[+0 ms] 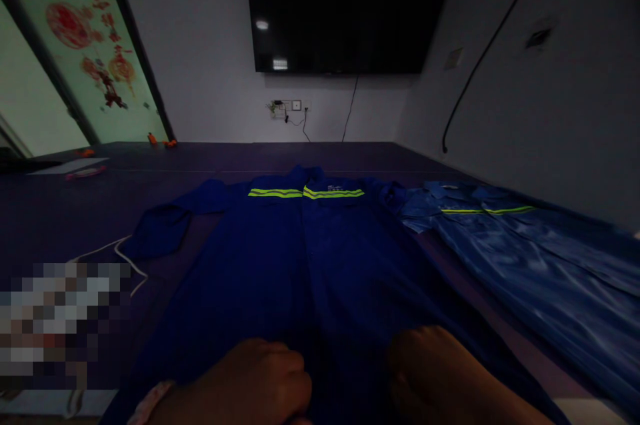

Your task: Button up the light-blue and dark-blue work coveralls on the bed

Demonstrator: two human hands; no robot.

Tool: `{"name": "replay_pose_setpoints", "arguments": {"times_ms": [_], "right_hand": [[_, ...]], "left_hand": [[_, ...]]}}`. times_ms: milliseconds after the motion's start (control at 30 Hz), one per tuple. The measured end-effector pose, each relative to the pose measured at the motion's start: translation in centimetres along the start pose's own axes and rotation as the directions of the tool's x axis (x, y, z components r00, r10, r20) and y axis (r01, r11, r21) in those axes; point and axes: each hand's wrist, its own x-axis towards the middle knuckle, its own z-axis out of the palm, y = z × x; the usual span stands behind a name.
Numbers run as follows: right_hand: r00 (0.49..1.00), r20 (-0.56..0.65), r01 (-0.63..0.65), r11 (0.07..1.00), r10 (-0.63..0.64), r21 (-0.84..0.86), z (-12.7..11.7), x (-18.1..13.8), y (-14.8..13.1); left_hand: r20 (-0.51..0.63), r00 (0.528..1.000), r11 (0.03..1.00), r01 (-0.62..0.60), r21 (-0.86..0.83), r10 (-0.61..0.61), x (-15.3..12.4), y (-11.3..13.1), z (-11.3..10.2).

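Observation:
A dark blue work jacket (250, 265) with yellow-green reflective stripes across the chest is spread out in front of me, collar at the far end. Its left-side sleeve is bent on the purple surface. Over the lower left part of the jacket, my left hand (265, 375) is closed, its fingers curled into the cloth. My right hand (425, 368) is likewise closed at the lower right part. The fingertips of both hands are hidden. A pale band circles my left wrist.
To the right lies a lighter blue garment (505, 258) with similar stripes. A blurred-out object (65, 318) and a white cord (133, 258) are at left. Small orange items (170, 143) sit at the back left, below a wall-mounted television (350, 11) and sockets.

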Motion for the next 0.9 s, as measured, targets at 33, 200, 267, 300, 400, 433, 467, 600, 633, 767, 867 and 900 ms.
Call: {"name": "replay_pose_setpoints", "arguments": {"times_ms": [33,200,267,300,400,433,467,600,633,767,867,900], "right_hand": [[1.0,0.012,-0.023,1.0,0.023,0.005,-0.6,0.4,-0.1],[0.988,0.025,-0.151,0.988,0.15,0.034,-2.5,4.4,-1.3],[0.99,0.029,-0.137,0.99,0.136,0.016,-2.6,6.3,-1.7],[0.992,0.034,-0.122,0.993,0.122,0.004,-2.5,7.3,-1.8],[0.993,0.086,-0.081,0.997,0.08,0.002,-2.0,9.8,-1.8],[0.991,0.114,-0.064,0.998,0.062,0.01,-1.7,10.5,-1.7],[0.989,0.143,-0.048,0.999,0.045,0.021,-1.5,10.9,-1.7],[0.981,0.193,-0.01,0.997,-0.005,0.081,-0.5,11.3,-1.6],[0.983,0.186,-0.012,0.995,-0.007,0.101,-0.1,11.1,-1.7],[0.992,0.12,-0.055,0.981,0.033,0.185,1.3,10.5,-1.9],[0.994,0.102,-0.068,0.963,0.043,0.259,1.9,10.6,-1.7],[0.993,0.114,-0.062,0.953,0.029,0.296,2.0,10.7,-1.5]], "left_hand": [[-0.035,0.997,0.998,0.065,-0.011,-0.065,0.3,0.1,-0.4],[-0.074,0.971,0.974,0.226,-0.033,-0.228,3.1,-1.3,-0.4],[-0.051,0.972,0.974,0.227,-0.028,-0.228,4.6,-2.4,0.0],[-0.028,0.975,0.975,0.22,-0.03,-0.221,5.4,-3.0,0.1],[0.044,0.974,0.971,0.226,-0.073,-0.223,7.7,-4.9,0.1],[0.061,0.972,0.968,0.233,-0.094,-0.228,8.2,-5.4,0.1],[0.076,0.971,0.964,0.236,-0.12,-0.228,8.6,-5.9,0.2],[0.038,0.986,0.95,0.164,-0.266,-0.16,8.6,-6.9,1.0],[0.012,0.989,0.94,0.145,-0.309,-0.148,8.4,-6.9,1.3],[-0.035,0.981,0.873,0.153,-0.463,-0.191,7.5,-6.4,2.3],[-0.01,0.969,0.827,0.205,-0.524,-0.247,7.4,-6.2,2.8],[-0.01,0.966,0.817,0.212,-0.537,-0.257,7.4,-6.3,2.9]]}}
